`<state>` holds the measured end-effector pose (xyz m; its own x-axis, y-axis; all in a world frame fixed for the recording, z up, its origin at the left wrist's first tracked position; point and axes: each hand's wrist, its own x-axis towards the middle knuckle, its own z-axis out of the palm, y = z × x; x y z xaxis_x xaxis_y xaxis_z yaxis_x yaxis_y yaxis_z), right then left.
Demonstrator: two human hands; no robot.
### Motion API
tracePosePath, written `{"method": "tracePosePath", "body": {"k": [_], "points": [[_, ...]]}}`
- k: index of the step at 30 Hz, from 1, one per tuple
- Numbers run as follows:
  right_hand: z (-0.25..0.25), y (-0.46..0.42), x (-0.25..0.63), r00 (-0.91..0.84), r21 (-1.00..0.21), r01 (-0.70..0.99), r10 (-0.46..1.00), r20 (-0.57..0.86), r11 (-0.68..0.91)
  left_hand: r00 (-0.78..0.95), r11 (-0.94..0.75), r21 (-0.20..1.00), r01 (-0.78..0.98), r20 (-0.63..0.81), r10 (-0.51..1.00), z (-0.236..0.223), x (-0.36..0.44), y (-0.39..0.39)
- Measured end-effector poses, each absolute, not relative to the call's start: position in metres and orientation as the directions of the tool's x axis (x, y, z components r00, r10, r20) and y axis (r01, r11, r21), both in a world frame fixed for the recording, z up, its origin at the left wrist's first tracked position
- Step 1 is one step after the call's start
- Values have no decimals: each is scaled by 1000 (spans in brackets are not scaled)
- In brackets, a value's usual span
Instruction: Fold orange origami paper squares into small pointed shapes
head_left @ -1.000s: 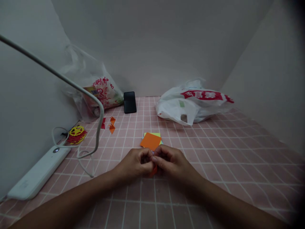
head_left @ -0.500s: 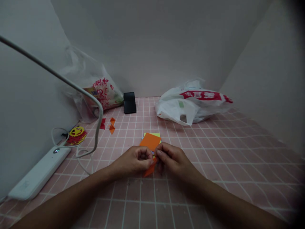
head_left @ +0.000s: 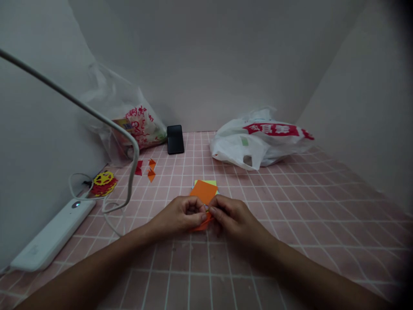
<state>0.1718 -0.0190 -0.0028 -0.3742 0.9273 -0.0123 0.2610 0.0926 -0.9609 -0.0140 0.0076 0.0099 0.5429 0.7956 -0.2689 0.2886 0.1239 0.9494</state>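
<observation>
Between my two hands is a small piece of folded orange paper [head_left: 200,225], pinched from both sides. The fingers of my left hand [head_left: 183,214] are closed on its left part, and my right hand [head_left: 232,214] pinches it on the right, so the fingers hide much of its shape. Just beyond the fingertips lies a stack of coloured paper squares, with an orange sheet [head_left: 204,191] on top and a yellow sheet [head_left: 211,183] showing under it. Farther left on the table sit two small folded orange pieces [head_left: 151,174] and a red folded piece [head_left: 138,168].
A white power strip [head_left: 53,234] with a looping cable [head_left: 132,172] runs along the left. Yellow and red cut-out shapes [head_left: 103,183] lie beside it. At the back are a clear plastic bag [head_left: 138,125], a black phone [head_left: 175,139] and a white plastic bag [head_left: 258,142].
My hands were together a second ago, then parted slightly, showing more orange paper hanging below. Now the fingertips are closer again and the paper is tilted up flatter.
</observation>
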Motion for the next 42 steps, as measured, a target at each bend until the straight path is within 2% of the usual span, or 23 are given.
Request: {"method": "tracePosePath", "body": {"k": [4,9,13,23,29,36,42], "points": [[-4,-17,173,-360,-979,195,933,-15,59,545,173,962,210,-262,796,7,-15,9],[-9,-11,172,-428,-993,-39,900,-83,-110,549,244,961,131,-276,789,1,-18,10],[-11,-9,171,-458,-974,-115,880,-123,-196,529,225,967,124,-256,809,1,-20,10],[-9,-11,167,-396,-965,-90,898,-192,-246,483,98,972,211,-191,854,1,-23,12],[-7,-16,164,-367,-975,-19,909,-197,-220,510,183,968,171,-246,824,-5,-24,11],[-7,-19,162,-340,-980,20,920,-193,-198,460,266,950,164,-312,831,-7,-21,10],[-7,-20,161,-327,-977,-9,924,-200,-215,466,228,960,162,-278,840,-9,-20,9]]}}
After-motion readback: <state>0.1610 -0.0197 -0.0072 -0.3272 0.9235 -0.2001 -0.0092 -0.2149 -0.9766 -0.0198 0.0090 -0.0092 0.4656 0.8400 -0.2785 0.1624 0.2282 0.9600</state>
